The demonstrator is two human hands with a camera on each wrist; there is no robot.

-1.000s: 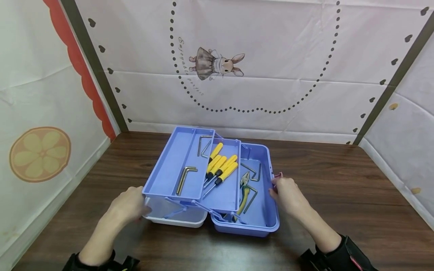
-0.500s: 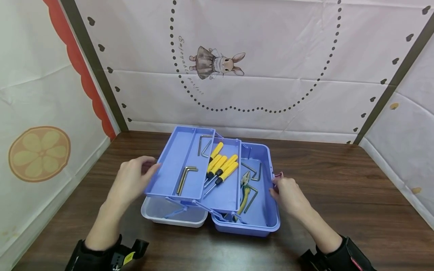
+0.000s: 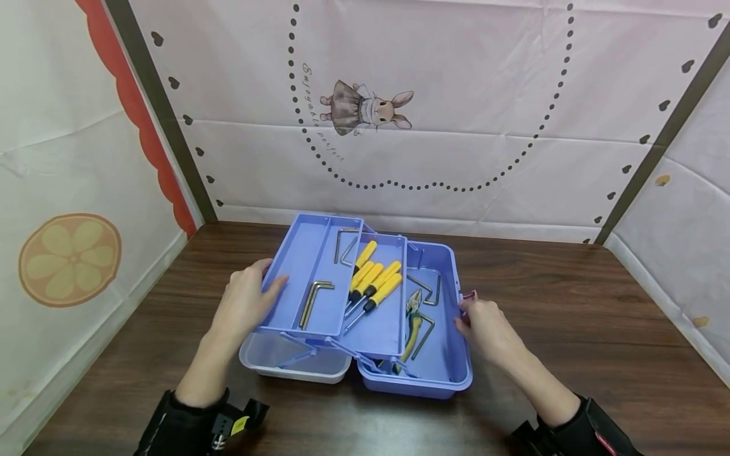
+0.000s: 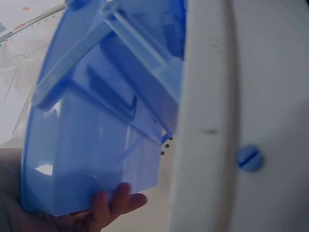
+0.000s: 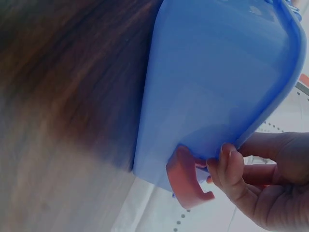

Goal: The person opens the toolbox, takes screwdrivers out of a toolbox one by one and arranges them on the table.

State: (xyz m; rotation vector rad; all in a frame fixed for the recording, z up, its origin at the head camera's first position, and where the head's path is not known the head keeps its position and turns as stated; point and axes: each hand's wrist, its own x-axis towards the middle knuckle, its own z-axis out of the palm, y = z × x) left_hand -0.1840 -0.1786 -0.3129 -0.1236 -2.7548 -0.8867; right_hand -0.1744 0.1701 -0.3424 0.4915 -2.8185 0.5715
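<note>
A blue toolbox [image 3: 413,385] stands opened out, its trays stepped to the left. My left hand [image 3: 245,301] grips the outer edge of the upper tray [image 3: 302,253], thumb over the rim; the left wrist view shows fingers [image 4: 113,205] curled against the tray's underside. With my right hand [image 3: 492,329] I pinch the toolbox's right rim beside a red latch [image 5: 183,181]. Hex keys [image 3: 310,305] lie in the upper tray. Yellow-handled screwdrivers [image 3: 385,289] are in the lower tray [image 3: 373,335]. Pliers [image 3: 410,335] and more hex keys [image 3: 424,339] rest in the base.
Below the raised trays, a pale translucent lid [image 3: 296,370] lies turned out on the dark wooden table [image 3: 547,285]. A printed white cloth wall [image 3: 456,95] rises behind the table, with cloth at both sides too.
My left hand has left the pale lid's left edge, risen and moved right onto the upper tray's edge. The right hand stays at the rim; the toolbox looks unmoved.
</note>
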